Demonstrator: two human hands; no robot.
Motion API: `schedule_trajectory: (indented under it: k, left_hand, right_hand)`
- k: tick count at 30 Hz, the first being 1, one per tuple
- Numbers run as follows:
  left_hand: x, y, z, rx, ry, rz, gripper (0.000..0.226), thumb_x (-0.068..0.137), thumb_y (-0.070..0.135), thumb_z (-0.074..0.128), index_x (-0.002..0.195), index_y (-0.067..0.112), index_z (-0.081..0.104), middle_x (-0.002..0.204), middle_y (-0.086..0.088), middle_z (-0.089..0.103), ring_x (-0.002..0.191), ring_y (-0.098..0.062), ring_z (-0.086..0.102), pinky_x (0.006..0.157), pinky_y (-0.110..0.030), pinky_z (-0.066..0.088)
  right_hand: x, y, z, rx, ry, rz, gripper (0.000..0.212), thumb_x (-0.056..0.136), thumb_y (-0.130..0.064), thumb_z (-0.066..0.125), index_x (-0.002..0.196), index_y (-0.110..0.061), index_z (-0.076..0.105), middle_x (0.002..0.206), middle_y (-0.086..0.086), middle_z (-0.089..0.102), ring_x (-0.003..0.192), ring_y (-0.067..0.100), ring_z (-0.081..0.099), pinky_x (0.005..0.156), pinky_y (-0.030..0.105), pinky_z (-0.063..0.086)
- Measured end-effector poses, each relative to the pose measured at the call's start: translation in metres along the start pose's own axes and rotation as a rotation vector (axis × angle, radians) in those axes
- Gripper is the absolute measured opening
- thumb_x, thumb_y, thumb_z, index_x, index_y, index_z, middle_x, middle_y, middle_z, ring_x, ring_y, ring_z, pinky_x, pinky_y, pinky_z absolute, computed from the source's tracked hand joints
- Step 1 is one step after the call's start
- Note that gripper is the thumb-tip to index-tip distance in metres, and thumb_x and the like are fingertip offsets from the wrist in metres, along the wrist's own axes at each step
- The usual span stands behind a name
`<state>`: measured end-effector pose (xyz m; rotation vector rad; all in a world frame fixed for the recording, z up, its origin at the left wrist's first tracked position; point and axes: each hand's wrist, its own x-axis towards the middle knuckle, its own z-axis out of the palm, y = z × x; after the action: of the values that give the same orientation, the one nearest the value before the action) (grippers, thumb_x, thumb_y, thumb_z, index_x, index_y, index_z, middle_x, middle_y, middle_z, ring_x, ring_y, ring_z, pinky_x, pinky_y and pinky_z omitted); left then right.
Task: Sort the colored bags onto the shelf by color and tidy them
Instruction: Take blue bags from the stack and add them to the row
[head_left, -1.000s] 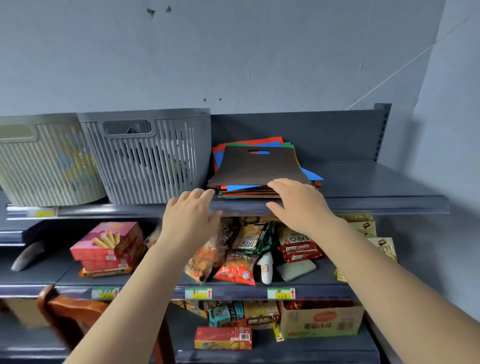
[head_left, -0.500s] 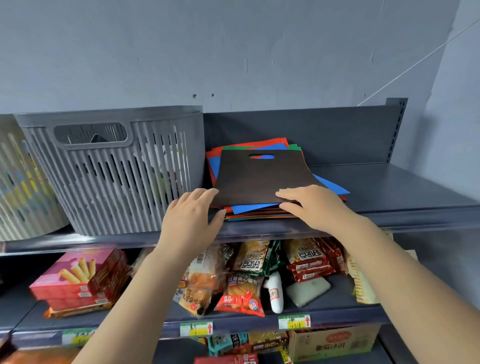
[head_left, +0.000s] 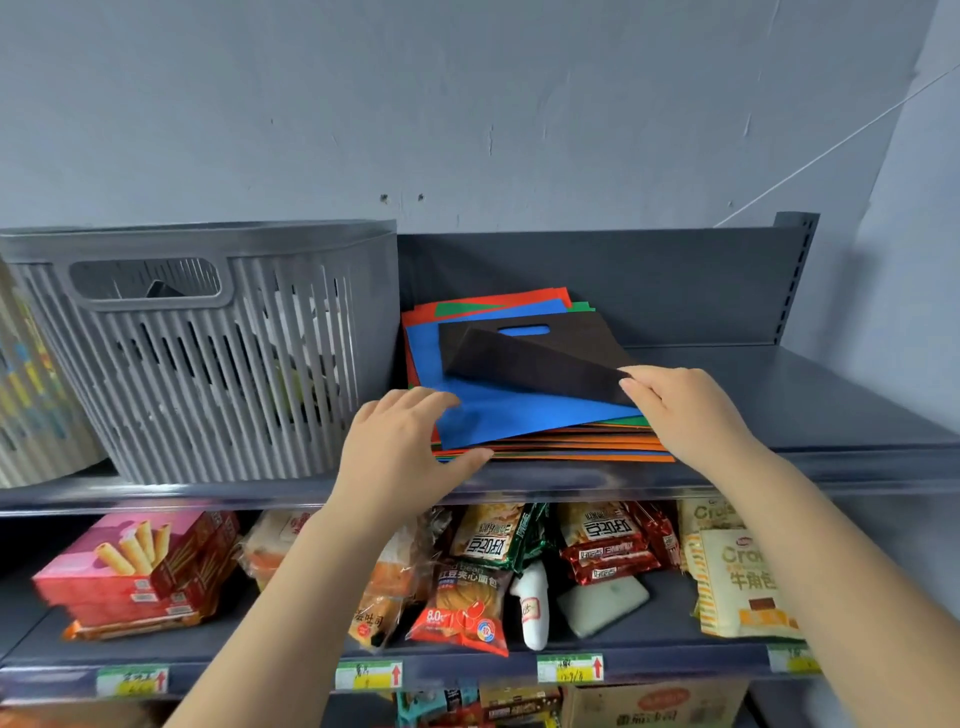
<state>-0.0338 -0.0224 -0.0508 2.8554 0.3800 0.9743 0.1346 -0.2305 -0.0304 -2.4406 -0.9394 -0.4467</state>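
Two hands: right hand (head_left: 691, 410) fingers pinch brown bag (head_left: 524, 358); left hand (head_left: 400, 447) fingers relaxed.

Grey slatted basket (head_left: 208, 358) left of centre; pink biscuit boxes (head_left: 130, 566) lower left; snack packets (head_left: 498, 540) lower centre; price tags (head_left: 570, 667) along bottom.

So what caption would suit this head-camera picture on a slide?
Right hand lifts the front corner of a flat dark brown bag off a stack of colored bags; left hand steadies the stack.

two bare forearms – no sleeves, left hand (head_left: 402, 457) and right hand (head_left: 691, 410) ungloved
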Motion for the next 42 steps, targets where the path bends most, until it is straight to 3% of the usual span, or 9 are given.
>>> schedule_trajectory:
  k: [10,16,18,22,26,29,33,39,42]
  left_hand:
    - [0.022,0.004,0.002,-0.121,0.169,-0.175,0.033,0.085,0.037,0.066,0.105,0.012,0.068,0.100,-0.002,0.067,0.092,-0.021,0.060,0.076,-0.030,0.044]
    - [0.039,0.009,-0.003,-0.212,0.148,-0.400,0.051,0.092,0.043,0.052,0.066,0.000,0.060,0.052,-0.006,0.049,0.054,-0.018,0.046,0.055,-0.030,0.037]
    - [0.044,0.011,-0.002,-0.349,0.106,-0.493,0.062,0.095,0.044,0.044,0.070,-0.010,0.062,0.058,-0.025,0.056,0.053,-0.022,0.046,0.058,-0.035,0.043]
    - [0.050,0.015,-0.008,-0.675,-0.016,-0.741,0.055,0.093,0.051,0.045,0.081,0.000,0.062,0.066,-0.020,0.063,0.047,-0.021,0.050,0.048,-0.026,0.038]
    - [0.048,0.015,-0.003,-0.341,-0.132,-0.576,0.021,0.085,0.019,0.067,0.071,0.009,0.054,0.061,-0.015,0.044,0.051,-0.023,0.039,0.052,-0.026,0.035]
    - [0.041,0.019,-0.001,-0.300,-0.074,-0.509,0.003,0.086,0.009,0.064,0.084,0.011,0.063,0.076,-0.017,0.059,0.062,-0.031,0.054,0.059,-0.028,0.046]
    - [0.026,0.017,-0.002,-0.292,0.027,-0.463,0.033,0.090,-0.002,0.050,0.120,0.006,0.062,0.104,-0.014,0.067,0.058,-0.017,0.059,0.049,-0.013,0.046]
    - [-0.008,0.019,-0.003,-0.497,0.264,-0.466,0.033,0.091,-0.003,0.054,0.118,0.012,0.065,0.082,-0.002,0.065,0.052,-0.012,0.050,0.049,-0.013,0.041]
    - [-0.030,0.020,0.003,-0.728,0.315,-0.535,0.029,0.091,0.001,0.055,0.110,0.016,0.069,0.069,-0.006,0.063,0.059,-0.019,0.045,0.059,-0.029,0.038]
  right_hand:
    - [-0.009,0.016,-0.011,0.191,-0.082,0.078,0.038,0.096,-0.043,0.042,0.121,-0.024,0.063,0.122,-0.005,0.063,0.111,0.016,0.055,0.090,0.032,0.044]
    - [0.016,0.030,-0.009,0.175,-0.068,0.232,0.047,0.084,-0.045,0.065,0.121,-0.015,0.061,0.126,0.003,0.061,0.115,0.020,0.056,0.093,0.035,0.045]
    - [0.021,0.032,-0.008,0.151,-0.100,0.271,0.057,0.082,-0.046,0.067,0.127,-0.013,0.056,0.132,0.005,0.056,0.119,0.023,0.053,0.094,0.034,0.044]
    - [0.028,0.035,-0.006,0.135,-0.177,0.353,0.073,0.081,-0.048,0.067,0.137,-0.007,0.045,0.140,0.009,0.048,0.126,0.027,0.047,0.098,0.035,0.040]
    - [0.028,0.037,-0.008,0.217,-0.115,0.383,0.071,0.079,-0.034,0.075,0.136,-0.006,0.046,0.138,0.012,0.050,0.124,0.028,0.049,0.100,0.035,0.040]
    - [0.026,0.038,-0.010,0.280,-0.015,0.384,0.060,0.078,-0.020,0.077,0.131,-0.007,0.052,0.133,0.013,0.054,0.118,0.029,0.053,0.095,0.033,0.041]
    - [0.020,0.041,-0.016,0.405,-0.001,0.428,0.057,0.078,-0.021,0.076,0.128,-0.004,0.055,0.130,0.015,0.057,0.118,0.029,0.053,0.097,0.034,0.040]
    - [-0.014,0.042,-0.014,0.692,0.023,0.541,0.035,0.082,-0.009,0.070,0.115,-0.003,0.065,0.118,0.012,0.063,0.109,0.032,0.056,0.092,0.038,0.045]
    - [-0.037,0.048,-0.007,0.837,0.043,0.603,0.037,0.083,-0.005,0.067,0.120,-0.006,0.063,0.118,0.010,0.064,0.109,0.032,0.057,0.096,0.043,0.045]
